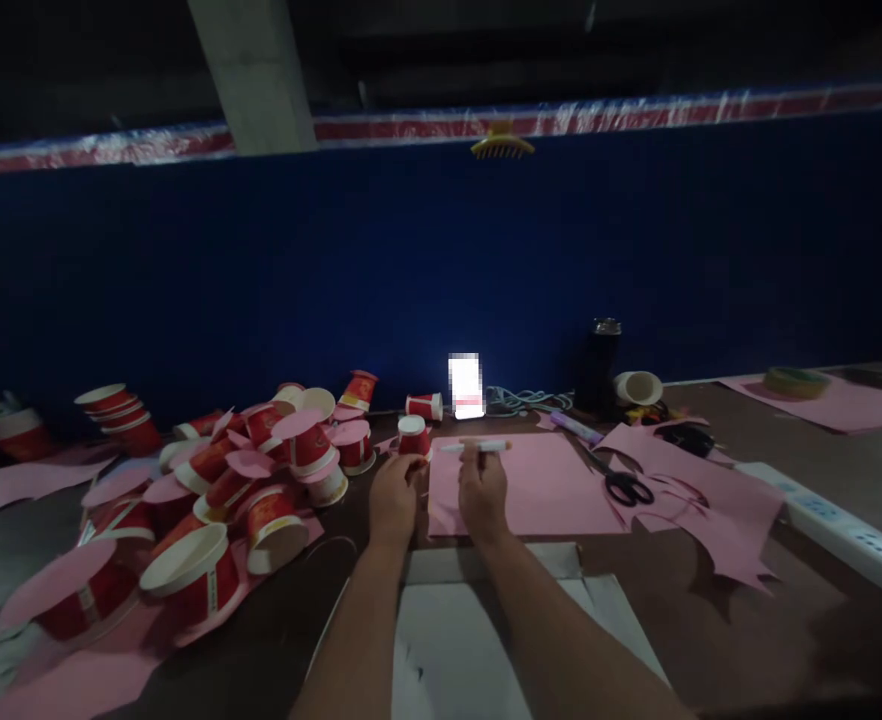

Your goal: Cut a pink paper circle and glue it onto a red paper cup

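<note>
My right hand [484,492] is closed around a white marker [490,446], which lies nearly level above a pink sheet of paper [553,485]. My left hand [394,495] is at the sheet's left edge, thumb and forefinger pinched together. Whatever those fingers hold, if anything, is hidden. Just beyond them stands a small red paper cup [413,436] with its white end up; whether the fingers touch it I cannot tell. To the left is a heap of red paper cups [208,580], several with pink paper discs [302,424] on them.
Black scissors [628,488] lie beside cut pink scraps [718,505]. A white power strip [831,520] runs along the right. A lit phone [466,385], a cable [535,400] and a dark bottle [598,365] stand at the blue partition [411,260]. An open white box [452,650] is under my forearms.
</note>
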Demonstrator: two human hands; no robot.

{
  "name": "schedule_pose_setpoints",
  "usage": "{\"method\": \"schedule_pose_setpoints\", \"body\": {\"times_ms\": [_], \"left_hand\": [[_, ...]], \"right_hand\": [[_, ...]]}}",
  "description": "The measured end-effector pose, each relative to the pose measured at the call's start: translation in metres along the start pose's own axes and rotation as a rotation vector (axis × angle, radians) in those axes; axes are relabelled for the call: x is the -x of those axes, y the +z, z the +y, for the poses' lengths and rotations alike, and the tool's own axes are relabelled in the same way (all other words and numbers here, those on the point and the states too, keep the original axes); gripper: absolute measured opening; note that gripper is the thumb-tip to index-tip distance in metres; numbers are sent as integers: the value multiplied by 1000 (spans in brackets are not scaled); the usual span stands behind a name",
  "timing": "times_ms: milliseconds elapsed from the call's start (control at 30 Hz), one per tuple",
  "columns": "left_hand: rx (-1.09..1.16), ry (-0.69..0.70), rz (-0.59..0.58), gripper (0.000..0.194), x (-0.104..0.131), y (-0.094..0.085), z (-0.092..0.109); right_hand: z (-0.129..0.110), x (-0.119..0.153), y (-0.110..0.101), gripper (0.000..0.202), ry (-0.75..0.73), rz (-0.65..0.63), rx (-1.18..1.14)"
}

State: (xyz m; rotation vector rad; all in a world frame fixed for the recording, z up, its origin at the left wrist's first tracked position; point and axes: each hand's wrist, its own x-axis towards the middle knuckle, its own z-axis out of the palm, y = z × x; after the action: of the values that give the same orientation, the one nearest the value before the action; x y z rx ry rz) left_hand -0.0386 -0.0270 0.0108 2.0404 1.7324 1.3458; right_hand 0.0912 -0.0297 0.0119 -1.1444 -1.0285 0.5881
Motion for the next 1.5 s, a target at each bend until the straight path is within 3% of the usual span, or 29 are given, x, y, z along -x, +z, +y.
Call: {"method": "schedule_pose_setpoints", "body": {"times_ms": [200, 600, 933, 1267, 1400, 1500], "left_hand": [[60, -30, -41, 21, 1, 1, 4], [59, 83, -56, 18, 4, 1, 3], [-138, 135, -129, 14, 4, -5, 12], [-250, 233, -124, 12, 8, -11, 21], [-327, 201, -172, 14, 7, -8, 17], [-379, 135, -190, 19, 5, -9, 15]], "right_hand": [[4, -1, -9, 38, -41, -52, 83], [5, 6, -4, 40, -138, -172, 251], [-3, 3, -7, 37, -17, -244, 203], [-5, 4, -7, 37, -82, -263, 216], [-5, 0, -4, 35, 22, -342, 247], [-20, -8, -14, 31, 99, -419, 235]]}}
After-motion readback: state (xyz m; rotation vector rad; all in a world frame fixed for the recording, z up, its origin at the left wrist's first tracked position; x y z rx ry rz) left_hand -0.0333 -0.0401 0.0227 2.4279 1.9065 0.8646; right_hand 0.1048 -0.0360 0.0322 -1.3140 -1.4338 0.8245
